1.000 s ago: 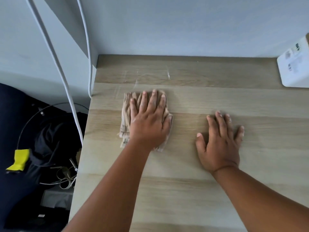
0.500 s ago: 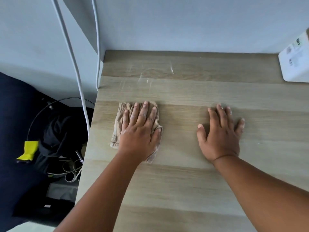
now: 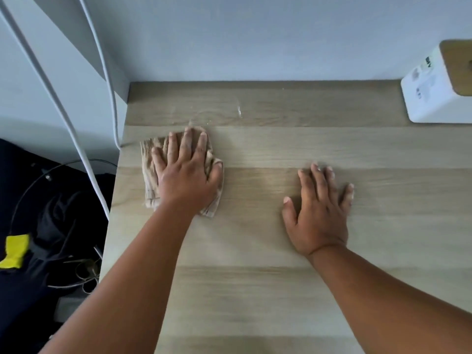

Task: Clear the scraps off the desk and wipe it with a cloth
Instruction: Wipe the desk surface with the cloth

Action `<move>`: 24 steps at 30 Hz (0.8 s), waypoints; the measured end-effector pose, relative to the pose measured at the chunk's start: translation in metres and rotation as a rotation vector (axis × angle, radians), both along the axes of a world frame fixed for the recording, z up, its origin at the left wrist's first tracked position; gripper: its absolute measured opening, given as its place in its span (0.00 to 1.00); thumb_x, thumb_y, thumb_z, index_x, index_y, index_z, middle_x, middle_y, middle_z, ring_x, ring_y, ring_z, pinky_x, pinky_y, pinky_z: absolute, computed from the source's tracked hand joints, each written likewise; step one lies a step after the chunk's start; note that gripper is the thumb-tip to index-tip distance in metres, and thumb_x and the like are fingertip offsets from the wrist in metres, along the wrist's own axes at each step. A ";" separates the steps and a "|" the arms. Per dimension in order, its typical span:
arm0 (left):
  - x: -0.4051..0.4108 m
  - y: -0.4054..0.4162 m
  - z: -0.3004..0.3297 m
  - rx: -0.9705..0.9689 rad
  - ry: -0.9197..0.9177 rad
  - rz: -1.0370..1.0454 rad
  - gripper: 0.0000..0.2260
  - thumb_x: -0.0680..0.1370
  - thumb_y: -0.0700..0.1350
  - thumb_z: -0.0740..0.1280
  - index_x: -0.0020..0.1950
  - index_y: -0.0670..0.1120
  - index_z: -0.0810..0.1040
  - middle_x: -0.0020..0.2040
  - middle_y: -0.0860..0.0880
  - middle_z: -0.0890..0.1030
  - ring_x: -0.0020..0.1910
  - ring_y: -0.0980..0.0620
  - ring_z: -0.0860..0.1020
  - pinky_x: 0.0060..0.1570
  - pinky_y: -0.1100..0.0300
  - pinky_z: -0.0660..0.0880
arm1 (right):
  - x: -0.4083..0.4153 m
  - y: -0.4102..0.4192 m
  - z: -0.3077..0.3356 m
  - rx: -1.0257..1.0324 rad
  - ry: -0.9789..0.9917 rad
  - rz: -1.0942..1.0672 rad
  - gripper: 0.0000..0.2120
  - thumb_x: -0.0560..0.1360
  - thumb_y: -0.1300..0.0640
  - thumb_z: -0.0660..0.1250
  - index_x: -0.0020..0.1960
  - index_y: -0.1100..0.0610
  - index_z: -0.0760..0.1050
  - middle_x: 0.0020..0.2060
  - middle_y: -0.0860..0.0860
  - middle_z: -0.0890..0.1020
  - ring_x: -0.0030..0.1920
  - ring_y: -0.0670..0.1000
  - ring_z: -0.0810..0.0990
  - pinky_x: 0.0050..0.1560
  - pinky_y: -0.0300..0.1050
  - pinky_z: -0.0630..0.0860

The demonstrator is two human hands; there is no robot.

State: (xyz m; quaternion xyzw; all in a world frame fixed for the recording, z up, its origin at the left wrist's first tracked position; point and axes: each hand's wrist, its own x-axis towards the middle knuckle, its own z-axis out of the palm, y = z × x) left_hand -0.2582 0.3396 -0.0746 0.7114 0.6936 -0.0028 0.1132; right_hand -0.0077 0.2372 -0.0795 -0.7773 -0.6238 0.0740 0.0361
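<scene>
Two hands are on the desk (image 3: 255, 290), and there is one cloth (image 3: 149, 172). The left hand (image 3: 187, 175) lies flat on the cloth with straight, spread fingers and presses it down; it does not curl around it. The cloth (beige, crumpled) sits near the left edge of the desk, a little behind the middle. The right hand (image 3: 319, 213) rests flat on the bare wood with fingers apart, holding nothing, well apart from the cloth. A few pale smears (image 3: 238, 111) show just behind the cloth, near the back edge. One white box (image 3: 434, 90) stands at the back right corner. Two white cables (image 3: 97, 72) hang beside the left edge. Between the hands and in front of them the wood is open.
</scene>
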 end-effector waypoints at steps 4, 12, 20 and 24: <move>0.016 0.069 0.001 -0.002 -0.026 -0.001 0.35 0.78 0.67 0.48 0.84 0.56 0.51 0.85 0.50 0.47 0.84 0.45 0.42 0.79 0.36 0.39 | 0.000 0.001 -0.001 -0.009 -0.004 0.001 0.35 0.77 0.38 0.51 0.81 0.52 0.62 0.83 0.51 0.57 0.83 0.57 0.50 0.79 0.71 0.44; 0.018 0.058 -0.004 0.014 -0.051 -0.078 0.33 0.80 0.66 0.48 0.84 0.56 0.52 0.85 0.51 0.48 0.84 0.47 0.43 0.80 0.40 0.41 | 0.001 0.000 -0.004 0.015 -0.001 0.005 0.34 0.78 0.39 0.52 0.80 0.52 0.62 0.83 0.52 0.58 0.83 0.58 0.51 0.79 0.72 0.45; 0.040 -0.105 -0.013 0.126 -0.034 -0.246 0.32 0.82 0.63 0.55 0.83 0.50 0.60 0.84 0.47 0.56 0.83 0.42 0.52 0.78 0.34 0.53 | 0.001 0.001 -0.005 0.016 0.009 0.007 0.34 0.77 0.39 0.55 0.79 0.52 0.65 0.82 0.52 0.59 0.83 0.59 0.52 0.78 0.73 0.45; 0.043 -0.119 -0.015 0.126 -0.001 -0.261 0.34 0.80 0.63 0.59 0.83 0.51 0.60 0.84 0.47 0.56 0.84 0.42 0.52 0.77 0.32 0.53 | 0.002 0.001 -0.005 0.022 0.005 0.012 0.34 0.77 0.39 0.56 0.79 0.52 0.65 0.82 0.53 0.59 0.83 0.59 0.52 0.78 0.74 0.46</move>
